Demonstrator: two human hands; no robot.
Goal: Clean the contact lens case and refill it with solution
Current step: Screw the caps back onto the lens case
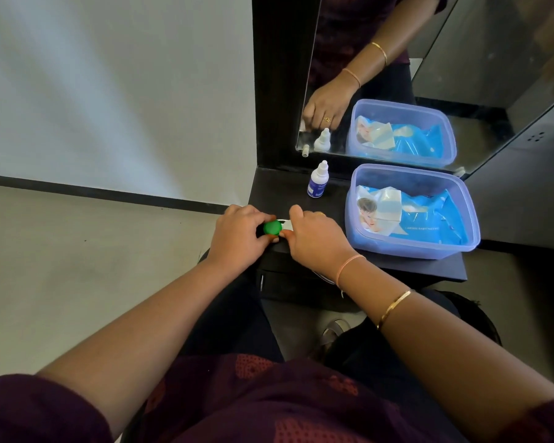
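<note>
The contact lens case (283,226) lies on the front left corner of a dark shelf (397,266). Its white body shows between my hands. My left hand (239,236) grips the green cap (272,227) on the case's left end with thumb and fingers. On the right end, my right hand (317,239) closes over the case and hides that side. A small white solution bottle (318,180) with a blue label and a white cap stands upright behind the case, near the mirror.
A clear purple-tinted plastic tub (454,247) holding a blue pack of baby wipes (406,215) fills the shelf's right side. A mirror (477,75) stands behind the shelf and reflects the tub, the bottle and a hand. White wall and floor lie to the left.
</note>
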